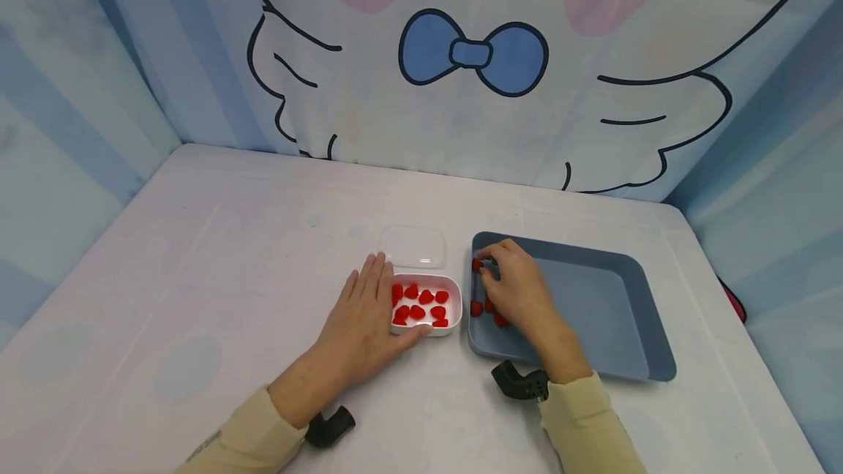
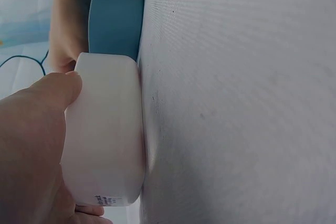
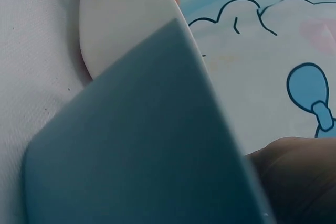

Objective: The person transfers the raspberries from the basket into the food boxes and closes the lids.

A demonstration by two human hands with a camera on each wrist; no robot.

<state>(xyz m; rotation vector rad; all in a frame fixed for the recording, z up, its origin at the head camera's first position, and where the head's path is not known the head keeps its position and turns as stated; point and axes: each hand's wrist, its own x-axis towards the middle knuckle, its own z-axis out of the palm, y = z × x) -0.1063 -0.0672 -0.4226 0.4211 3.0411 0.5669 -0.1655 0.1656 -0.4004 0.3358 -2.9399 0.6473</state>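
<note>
My left hand lies with straight fingers along the left side of a small white box, its thumb against the near rim. Several small red berry-shaped pieces sit spread out inside the box. Over the left part of a blue-grey tray, my right hand bends its index finger and thumb about a red berry-shaped piece at the tray's left wall. More red pieces lie in the tray below that hand, partly hidden by it. In the left wrist view, the thumb touches the box wall.
A clear plastic lid lies on the white tablecloth behind the box. The tray stands right beside the box with a narrow gap between. A printed curtain hangs along the table's far edge, with blue curtains at both sides.
</note>
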